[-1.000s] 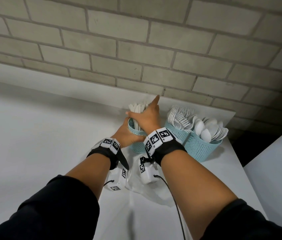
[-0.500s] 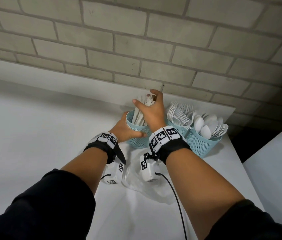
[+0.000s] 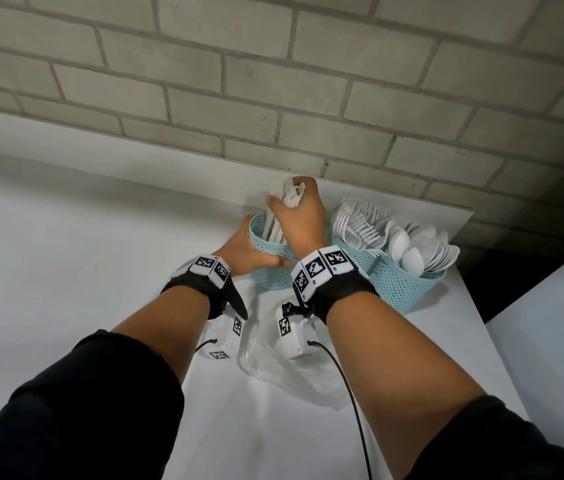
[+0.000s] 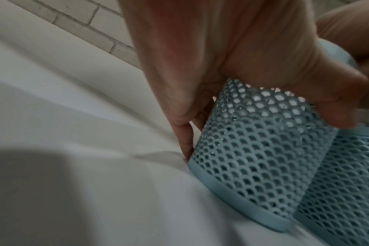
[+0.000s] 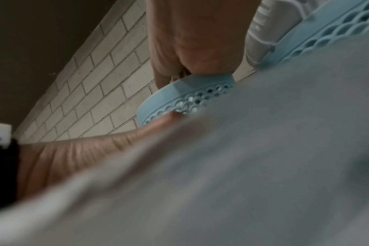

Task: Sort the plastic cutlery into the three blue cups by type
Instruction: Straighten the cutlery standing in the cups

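Observation:
Three blue mesh cups stand in a row near the wall. The left cup (image 3: 273, 268) (image 4: 253, 149) (image 5: 185, 94) holds white plastic knives (image 3: 275, 223). My left hand (image 3: 245, 252) (image 4: 232, 58) wraps round its side, thumb across the front. My right hand (image 3: 299, 216) (image 5: 192, 36) reaches over the cup and grips the bundle of knives near their tops. The middle cup (image 3: 356, 254) is full of white forks (image 3: 356, 220). The right cup (image 3: 401, 289) is full of white spoons (image 3: 419, 247).
The cups stand on a white table (image 3: 65, 271), close to its right edge. A crumpled clear plastic bag (image 3: 280, 368) lies under my wrists. A grey brick wall (image 3: 273, 81) rises behind. Another white surface (image 3: 550, 323) stands at the right across a dark gap.
My right hand, fingers extended over the knives a second ago, has curled round the bundle. My left hand has stayed round the left cup. The camera has tilted slightly.

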`<control>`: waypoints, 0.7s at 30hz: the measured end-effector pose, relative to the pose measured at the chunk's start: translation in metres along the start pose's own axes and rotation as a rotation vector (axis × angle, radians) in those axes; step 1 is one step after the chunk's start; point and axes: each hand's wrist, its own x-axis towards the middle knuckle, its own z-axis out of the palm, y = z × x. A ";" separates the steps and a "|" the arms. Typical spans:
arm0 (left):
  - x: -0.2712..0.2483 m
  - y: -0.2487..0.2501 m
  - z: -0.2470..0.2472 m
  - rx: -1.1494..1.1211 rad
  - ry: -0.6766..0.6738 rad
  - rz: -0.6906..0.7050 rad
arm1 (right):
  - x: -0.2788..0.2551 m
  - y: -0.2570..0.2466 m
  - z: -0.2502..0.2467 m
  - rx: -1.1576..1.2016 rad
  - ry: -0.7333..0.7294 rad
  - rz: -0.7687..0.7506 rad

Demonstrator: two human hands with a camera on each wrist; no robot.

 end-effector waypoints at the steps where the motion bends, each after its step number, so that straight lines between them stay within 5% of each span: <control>1: 0.000 0.000 0.000 0.004 -0.003 0.003 | 0.000 0.000 0.001 0.044 -0.016 0.004; 14: -0.008 0.009 -0.001 0.051 -0.003 -0.025 | -0.011 -0.003 -0.001 0.030 -0.082 -0.098; 21: -0.026 0.031 0.001 0.123 0.105 -0.113 | -0.042 -0.008 -0.037 -0.235 -0.040 -0.418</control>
